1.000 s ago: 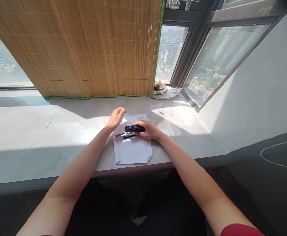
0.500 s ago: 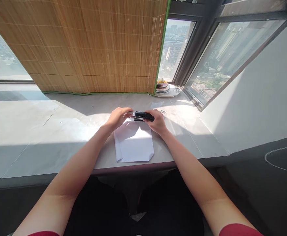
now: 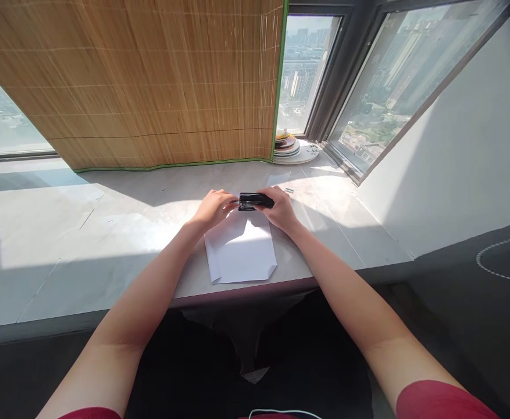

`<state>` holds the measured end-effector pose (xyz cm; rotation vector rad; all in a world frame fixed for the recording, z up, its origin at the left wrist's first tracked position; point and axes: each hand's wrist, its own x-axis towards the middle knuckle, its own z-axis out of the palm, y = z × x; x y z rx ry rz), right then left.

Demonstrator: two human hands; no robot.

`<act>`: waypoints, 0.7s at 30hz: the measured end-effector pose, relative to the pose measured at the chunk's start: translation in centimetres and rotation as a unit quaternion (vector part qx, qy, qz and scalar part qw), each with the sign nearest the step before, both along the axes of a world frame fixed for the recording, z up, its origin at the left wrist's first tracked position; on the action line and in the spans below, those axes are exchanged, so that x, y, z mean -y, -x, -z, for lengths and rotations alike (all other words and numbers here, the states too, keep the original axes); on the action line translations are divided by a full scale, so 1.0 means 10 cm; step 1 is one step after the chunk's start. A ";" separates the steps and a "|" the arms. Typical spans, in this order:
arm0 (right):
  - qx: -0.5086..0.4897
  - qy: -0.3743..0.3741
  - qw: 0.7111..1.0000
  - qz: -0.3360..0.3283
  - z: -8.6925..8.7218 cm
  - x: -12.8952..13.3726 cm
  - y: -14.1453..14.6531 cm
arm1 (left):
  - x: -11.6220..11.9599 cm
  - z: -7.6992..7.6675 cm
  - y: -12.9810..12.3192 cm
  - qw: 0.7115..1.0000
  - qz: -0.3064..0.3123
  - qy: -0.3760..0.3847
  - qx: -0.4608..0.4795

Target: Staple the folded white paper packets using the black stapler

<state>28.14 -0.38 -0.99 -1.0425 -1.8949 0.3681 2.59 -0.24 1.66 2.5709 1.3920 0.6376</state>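
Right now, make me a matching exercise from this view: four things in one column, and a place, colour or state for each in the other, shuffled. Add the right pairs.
Things:
1. Stapler
2. Paper
3. Blind
4. Plates

Places, colours and states:
A. Hanging, with green edging
B. At the back of the ledge
C. Black, held in the right hand
D. White, lying near the front edge of the ledge

Right pairs: 1-C, 2-D, 3-A, 4-B.
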 end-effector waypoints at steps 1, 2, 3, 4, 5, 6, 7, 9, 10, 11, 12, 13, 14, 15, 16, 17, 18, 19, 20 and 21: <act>-0.002 0.000 1.000 -0.002 0.00 0.00 0.00 | 0.00 0.00 0.00 1.000 0.001 0.002 -0.003; -0.004 0.000 1.000 -0.004 0.00 0.00 0.00 | -0.01 0.00 0.01 1.000 0.004 0.004 -0.006; -0.005 0.000 1.000 -0.005 0.00 -0.01 0.00 | -0.01 0.00 0.01 1.000 0.006 0.005 -0.008; -0.007 0.002 1.000 -0.007 0.00 -0.01 0.00 | -0.02 0.00 0.01 1.000 0.008 0.005 -0.009; -0.009 0.003 1.000 -0.007 0.00 -0.01 0.00 | -0.02 0.00 0.02 1.000 0.008 0.005 -0.009; -0.013 0.004 1.000 -0.006 0.00 -0.01 0.00 | -0.02 0.00 0.02 1.000 0.007 0.004 -0.009; -0.017 0.004 1.000 -0.005 0.00 -0.01 0.00 | -0.02 0.00 0.02 1.000 0.006 0.004 -0.009; -0.023 0.004 1.000 -0.005 0.00 -0.01 0.00 | -0.02 0.00 0.02 1.000 0.005 0.004 -0.010; -0.023 0.005 1.000 -0.005 0.00 0.00 0.00 | -0.02 0.00 0.02 1.000 0.005 0.004 -0.010; -0.021 0.007 1.000 -0.005 0.00 0.00 0.00 | -0.02 -0.01 0.02 1.000 0.006 0.005 -0.011; -0.019 0.009 1.000 -0.004 0.00 0.00 0.00 | -0.02 -0.01 0.02 1.000 0.007 0.005 -0.012; -0.018 0.011 1.000 -0.003 -0.01 0.00 0.00 | -0.02 -0.01 0.01 1.000 0.008 0.005 -0.012; -0.017 0.011 1.000 -0.001 -0.01 0.00 0.00 | -0.02 -0.01 0.01 1.000 0.008 0.003 -0.012; -0.017 0.012 1.000 -0.001 -0.01 0.00 0.00 | -0.02 -0.01 0.01 1.000 0.008 0.001 -0.011; -0.017 0.011 1.000 -0.001 -0.01 0.00 0.00 | -0.02 -0.01 0.01 1.000 0.009 -0.003 -0.009; -0.017 0.010 1.000 -0.002 -0.01 0.00 0.00 | -0.01 -0.01 0.02 1.000 0.011 -0.006 -0.006; -0.016 0.009 1.000 -0.003 0.00 -0.01 0.00 | -0.01 -0.01 0.02 1.000 0.015 -0.010 -0.002; -0.018 0.008 1.000 -0.004 0.00 -0.01 -0.01 | -0.02 -0.01 0.02 1.000 0.020 -0.013 0.003; -0.021 0.007 1.000 -0.003 0.00 -0.01 -0.01 | -0.02 -0.01 0.03 0.999 0.026 -0.015 0.011; -0.025 0.006 1.000 -0.001 0.01 -0.02 -0.01 | -0.02 0.00 0.04 0.999 0.030 -0.018 0.021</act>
